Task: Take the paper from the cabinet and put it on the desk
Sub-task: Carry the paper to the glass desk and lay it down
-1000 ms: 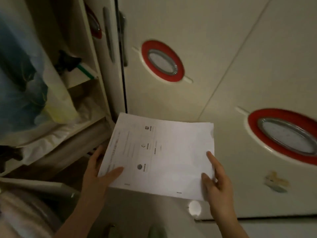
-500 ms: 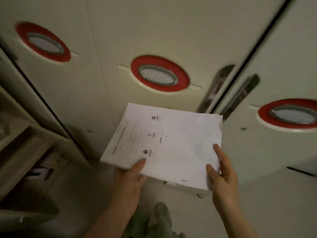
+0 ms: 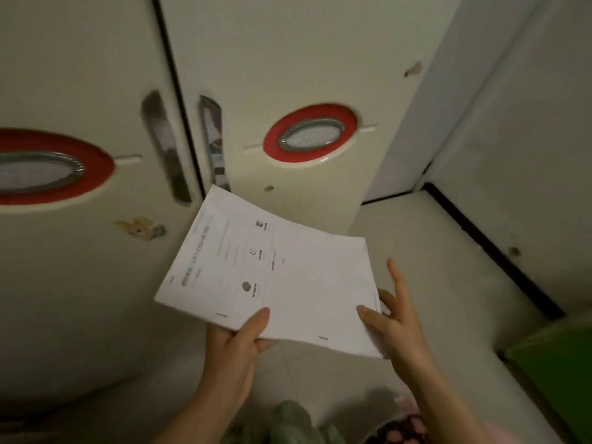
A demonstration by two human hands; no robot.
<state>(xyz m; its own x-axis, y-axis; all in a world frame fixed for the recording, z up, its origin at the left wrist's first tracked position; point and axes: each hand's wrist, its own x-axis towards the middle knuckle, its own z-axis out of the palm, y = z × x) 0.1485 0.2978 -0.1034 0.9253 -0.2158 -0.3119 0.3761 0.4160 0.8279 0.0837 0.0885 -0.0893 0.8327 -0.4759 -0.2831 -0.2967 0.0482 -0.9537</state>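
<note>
A: Where is the paper (image 3: pixel 272 277) sitting right now?

B: It is hanging in the air in front of the closed cabinet doors (image 3: pixel 288 59), above the floor (image 3: pixel 432 267), resting on nothing but hands. It is sagging a little across its middle.

A: How is the left hand (image 3: pixel 237 344) gripping it?

B: It is pinching the near edge, thumb lying on the printed top side and fingers tucked underneath.

A: And the right hand (image 3: pixel 397 325)?

B: It is pinching the near right corner, thumb pressing on top and at least one finger curling under the edge. Its forefinger is sticking straight up, clear of the sheet.

A: What is showing behind it?

B: Two cream doors are meeting at a dark seam, each wearing a red-ringed oval (image 3: pixel 310 136) and a long handle (image 3: pixel 166 145). A small sticker (image 3: pixel 141 229) is clinging to the left door. Something green (image 3: pixel 557 370) is poking in at the lower right.
</note>
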